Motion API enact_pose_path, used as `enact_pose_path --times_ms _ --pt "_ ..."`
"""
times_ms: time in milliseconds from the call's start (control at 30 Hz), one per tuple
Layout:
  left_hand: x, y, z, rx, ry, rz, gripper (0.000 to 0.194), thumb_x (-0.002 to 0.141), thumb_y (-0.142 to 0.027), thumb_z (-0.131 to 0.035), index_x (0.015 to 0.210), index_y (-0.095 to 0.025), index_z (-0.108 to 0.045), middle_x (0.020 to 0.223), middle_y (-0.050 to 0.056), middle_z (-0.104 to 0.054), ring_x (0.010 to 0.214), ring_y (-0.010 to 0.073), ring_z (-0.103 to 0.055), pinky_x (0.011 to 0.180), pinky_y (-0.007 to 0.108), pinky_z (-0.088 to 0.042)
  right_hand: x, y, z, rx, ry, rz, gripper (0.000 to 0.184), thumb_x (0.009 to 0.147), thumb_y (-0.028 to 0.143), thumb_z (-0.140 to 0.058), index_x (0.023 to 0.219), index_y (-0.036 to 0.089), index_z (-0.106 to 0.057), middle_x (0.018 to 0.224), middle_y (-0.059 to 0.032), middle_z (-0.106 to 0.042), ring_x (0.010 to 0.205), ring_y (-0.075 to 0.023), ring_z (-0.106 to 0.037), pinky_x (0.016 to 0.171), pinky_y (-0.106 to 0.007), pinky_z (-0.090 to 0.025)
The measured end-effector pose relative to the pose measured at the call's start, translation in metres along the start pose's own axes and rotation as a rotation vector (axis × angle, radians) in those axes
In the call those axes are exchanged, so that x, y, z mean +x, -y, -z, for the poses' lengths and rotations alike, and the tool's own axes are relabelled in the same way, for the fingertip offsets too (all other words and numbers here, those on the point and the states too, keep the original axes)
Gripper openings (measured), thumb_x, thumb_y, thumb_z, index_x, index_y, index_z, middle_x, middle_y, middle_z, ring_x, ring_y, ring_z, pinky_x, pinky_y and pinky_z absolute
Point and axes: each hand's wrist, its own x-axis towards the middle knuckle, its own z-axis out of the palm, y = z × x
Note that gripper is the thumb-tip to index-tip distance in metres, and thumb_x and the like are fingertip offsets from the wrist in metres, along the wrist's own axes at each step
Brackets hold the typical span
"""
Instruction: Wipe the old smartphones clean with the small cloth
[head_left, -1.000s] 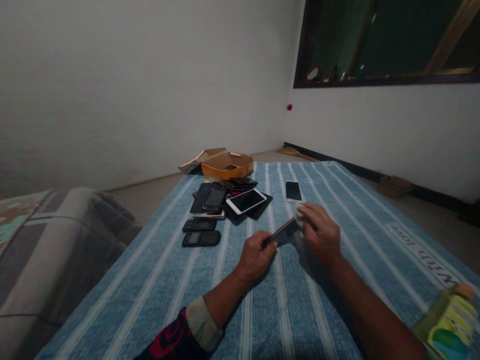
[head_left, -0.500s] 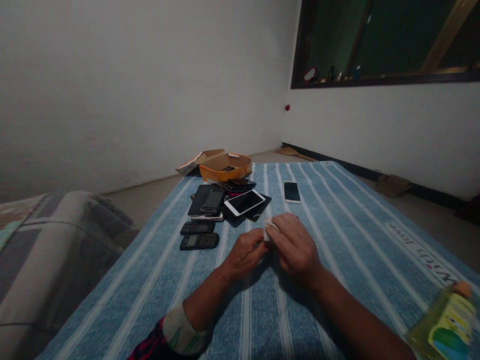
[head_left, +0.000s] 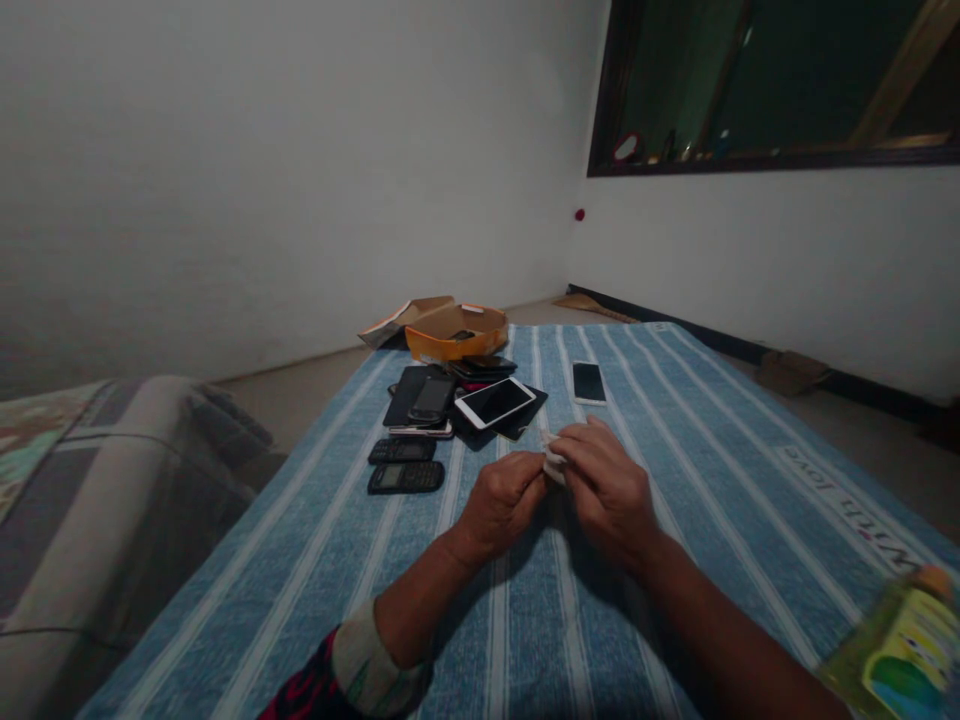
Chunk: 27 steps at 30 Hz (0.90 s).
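My right hand (head_left: 606,490) is closed on a crumpled white tissue (head_left: 553,462), which shows between the two hands. Fingers wrapped, my left hand (head_left: 504,505) presses against the tissue's left side; whatever lies inside its grip is hidden. Both hands are held over the blue striped cloth (head_left: 465,640). Two black keypad phones (head_left: 406,478) lie to the left of them. Beyond the hands a white smartphone (head_left: 496,402) rests on a pile of dark phones and cases (head_left: 409,395). Another white smartphone (head_left: 589,383) lies apart on the right.
An orange box (head_left: 457,345) with its flap open stands at the far end of the cloth. At the near right is a bottle of yellow-green liquid (head_left: 900,650). A grey covered piece of furniture (head_left: 127,520) stands on the left; a wall (head_left: 300,180) rises behind.
The whole view has shifted slightly. My hands have moved a little to the right relative to the phones, and the right fingers have shifted on the tissue.
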Motion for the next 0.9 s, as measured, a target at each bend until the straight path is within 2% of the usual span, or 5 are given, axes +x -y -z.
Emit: enact_pose_path --times_ms 100,200,500,733,900 --pt "0.001 -0.001 0.001 0.007 -0.005 -0.017 0.024 0.096 -0.025 -0.044 0.098 -0.016 -0.066 0.082 0.005 -0.069 0.076 0.0157 -0.065 0.07 0.026 -0.05 0.001 -0.01 0.005 0.063 0.012 -0.098 0.024 0.088 0.008 -0.048 0.098 0.022 -0.065 0.095 -0.0047 -0.07 0.093 -0.0194 -0.066 0.106 -0.05 -0.039" --pt "0.002 -0.001 0.002 0.02 -0.017 -0.012 0.026 0.097 -0.028 -0.044 0.103 -0.016 -0.067 0.083 0.005 -0.07 0.076 0.0161 -0.066 0.071 0.026 -0.051 0.003 -0.017 0.009 0.076 0.014 -0.139 0.02 0.089 0.009 -0.05 0.093 0.022 -0.066 0.093 -0.0045 -0.071 0.092 -0.0195 -0.067 0.104 -0.048 -0.042" --pt "-0.001 -0.001 0.003 0.051 0.002 0.021 0.024 0.096 -0.024 -0.042 0.088 -0.018 -0.064 0.074 0.002 -0.065 0.069 0.0142 -0.062 0.067 0.025 -0.048 0.001 0.0 0.001 -0.109 0.025 0.13 0.026 0.09 0.006 -0.044 0.101 0.017 -0.065 0.098 -0.0113 -0.07 0.103 -0.0234 -0.065 0.102 -0.05 -0.046" --pt "-0.001 0.0 0.002 0.027 0.011 0.009 0.025 0.096 -0.026 -0.043 0.101 -0.016 -0.065 0.084 0.005 -0.069 0.077 0.0162 -0.065 0.071 0.026 -0.05 -0.001 -0.017 0.004 -0.024 -0.007 0.084 0.03 0.089 0.007 -0.048 0.107 0.02 -0.067 0.102 -0.0098 -0.072 0.103 -0.0221 -0.067 0.102 -0.052 -0.046" --pt "0.001 -0.001 0.003 0.047 -0.005 0.016 0.027 0.097 -0.028 -0.042 0.1 -0.015 -0.066 0.082 0.006 -0.069 0.076 0.016 -0.066 0.07 0.025 -0.05 -0.002 -0.029 0.007 0.002 -0.002 0.017 0.028 0.088 0.007 -0.051 0.104 0.021 -0.068 0.102 -0.0089 -0.072 0.101 -0.0219 -0.068 0.102 -0.051 -0.046"
